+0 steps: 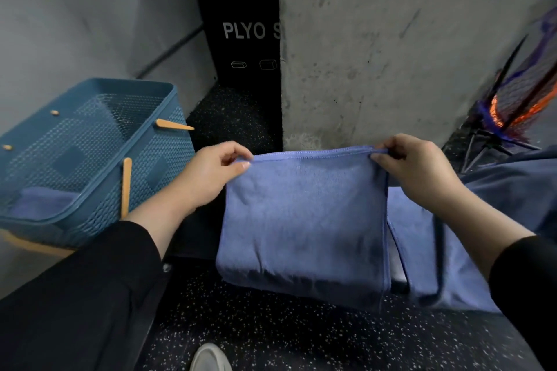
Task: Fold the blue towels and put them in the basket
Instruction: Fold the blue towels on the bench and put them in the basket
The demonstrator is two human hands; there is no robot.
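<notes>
A folded blue towel (304, 220) hangs in front of me, held up by its top edge. My left hand (211, 175) pinches its top left corner and my right hand (413, 166) pinches its top right corner. Another blue towel (422, 250) lies flat under my right forearm. The blue mesh basket (126, 178) with wooden handles stands at my left, and a folded blue towel (42, 202) lies in its near end.
A concrete pillar (391, 39) rises straight ahead, with a black plyo box (244, 33) in the gap to its left. A grey wall is behind the basket. A netted frame (512, 105) leans at the far right. My shoe (208, 358) shows on the speckled black floor.
</notes>
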